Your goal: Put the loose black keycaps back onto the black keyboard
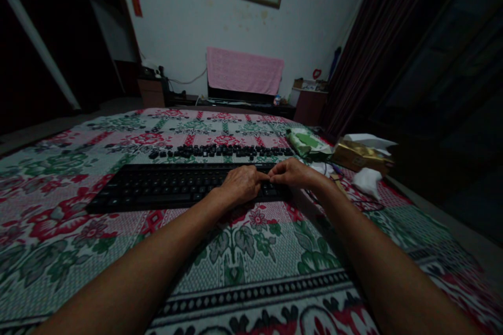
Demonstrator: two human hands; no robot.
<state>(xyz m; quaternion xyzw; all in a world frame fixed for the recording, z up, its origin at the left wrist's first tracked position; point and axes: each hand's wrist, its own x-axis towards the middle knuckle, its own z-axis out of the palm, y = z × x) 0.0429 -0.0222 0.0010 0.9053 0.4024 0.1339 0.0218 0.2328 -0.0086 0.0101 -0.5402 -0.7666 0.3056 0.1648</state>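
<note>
A black computer keyboard (157, 186) lies across the patterned cloth in front of me. My left hand (242, 184) rests on its right part, index finger stretched to the right and the other fingers curled under. Over the number-pad end, my right hand (290, 172) is closed in a pinch, its fingertips by the tip of my left index finger. Whatever is in that pinch is too small or hidden to make out. Behind the keyboard, several loose black keycaps (214, 151) form a long scattered row.
A green and white packet (308, 142) and a gold tissue box (359, 154) sit at the right, near a crumpled white tissue (368, 182). The flowered cloth (236, 251) covers the surface. Beyond it, a pink towel (244, 70) hangs by the wall.
</note>
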